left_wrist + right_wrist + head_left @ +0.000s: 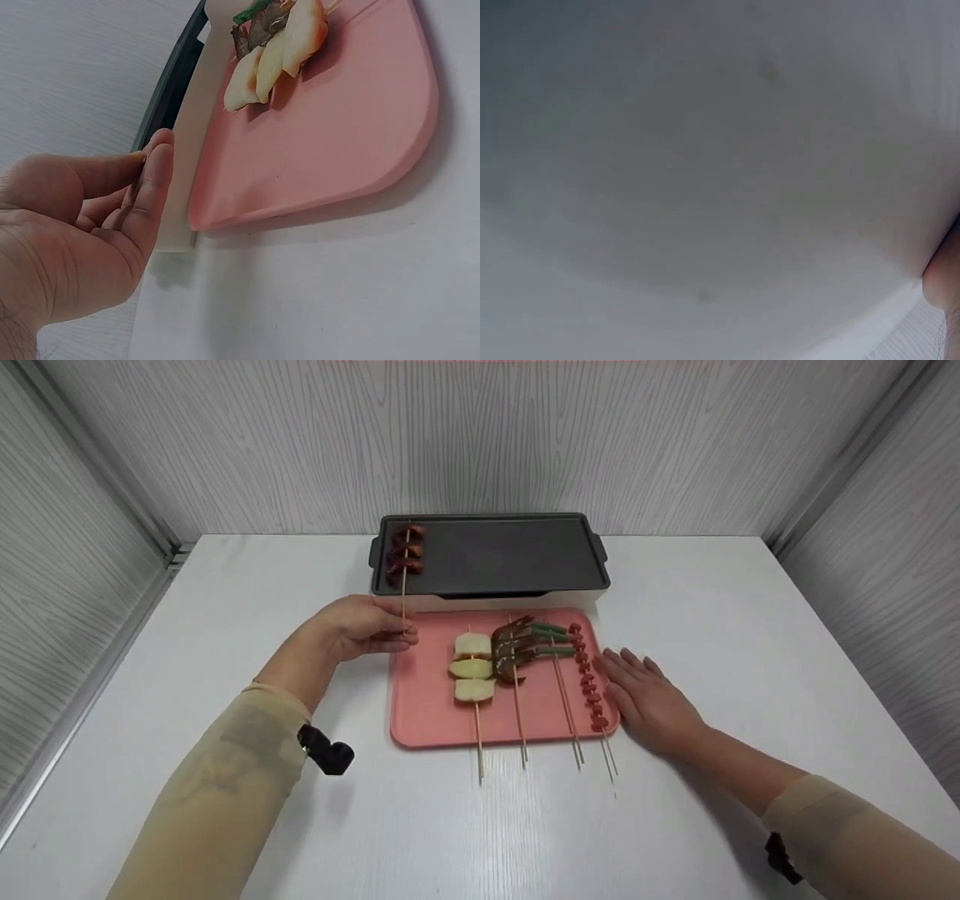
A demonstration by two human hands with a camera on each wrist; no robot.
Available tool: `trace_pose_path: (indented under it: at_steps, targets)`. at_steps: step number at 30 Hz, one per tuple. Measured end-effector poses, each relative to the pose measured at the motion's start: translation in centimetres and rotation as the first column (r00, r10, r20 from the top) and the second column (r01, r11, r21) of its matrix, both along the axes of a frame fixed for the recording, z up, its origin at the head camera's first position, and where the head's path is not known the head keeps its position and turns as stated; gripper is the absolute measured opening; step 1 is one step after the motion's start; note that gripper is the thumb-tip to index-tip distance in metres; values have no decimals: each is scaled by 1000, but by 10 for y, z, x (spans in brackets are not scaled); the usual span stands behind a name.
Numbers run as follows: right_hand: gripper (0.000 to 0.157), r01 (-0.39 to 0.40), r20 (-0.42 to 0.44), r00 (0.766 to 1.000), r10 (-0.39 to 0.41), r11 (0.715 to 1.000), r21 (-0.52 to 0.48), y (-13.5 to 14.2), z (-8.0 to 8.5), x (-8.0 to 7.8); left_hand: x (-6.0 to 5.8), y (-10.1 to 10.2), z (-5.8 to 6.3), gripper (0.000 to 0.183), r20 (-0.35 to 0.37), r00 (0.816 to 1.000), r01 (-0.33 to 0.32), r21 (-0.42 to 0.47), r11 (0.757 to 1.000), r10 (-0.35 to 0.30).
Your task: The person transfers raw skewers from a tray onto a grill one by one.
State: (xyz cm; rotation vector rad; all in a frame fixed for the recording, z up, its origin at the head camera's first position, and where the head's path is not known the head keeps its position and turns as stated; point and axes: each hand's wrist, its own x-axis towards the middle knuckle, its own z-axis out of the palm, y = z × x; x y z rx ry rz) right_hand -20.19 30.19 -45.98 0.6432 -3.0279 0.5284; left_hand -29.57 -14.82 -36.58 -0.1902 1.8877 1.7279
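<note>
My left hand (360, 622) pinches the lower stick of a skewer (406, 550) of dark red, glossy pieces, whose loaded part lies over the left end of a black griddle plate (510, 555). In the left wrist view, that hand (97, 217) has thumb and fingertips together, the skewer mostly hidden behind them. My right hand (652, 701) rests with straight fingers against the right edge of a pink tray (427, 720). On the tray lie a skewer of pale slices (473, 668), a brown squid-like skewer (507, 652), green pieces on sticks (553, 642) and a thin skewer of small red pieces (587, 679).
The griddle has a white base (450, 603) and stands behind the tray, near the white wood-grain back wall (480, 442). Several stick ends reach past the tray's front edge over the white table (300, 825). The right wrist view is mostly blurred, pale surface.
</note>
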Motion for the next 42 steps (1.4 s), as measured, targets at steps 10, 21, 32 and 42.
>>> trace_pose_path:
  at_steps: [10,21,32,42]
  targets:
    - [57,-6,0,1000,6,1000,-1,-2,2,1,8,-3,0,44,-36,998,-58,4,998,58]
    - [57,-7,1,1000,7,1000,-3,0,2,1,63,-2,-4,50,43,999,-20,23,1000,19]
    - [58,3,14,1000,-3,1000,7,-2,2,2,129,21,-16,42,65,994,83,145,986,-93]
    - [59,-1,-3,1000,1,1000,5,0,-1,1,156,39,-30,38,132,982,103,220,970,-134]
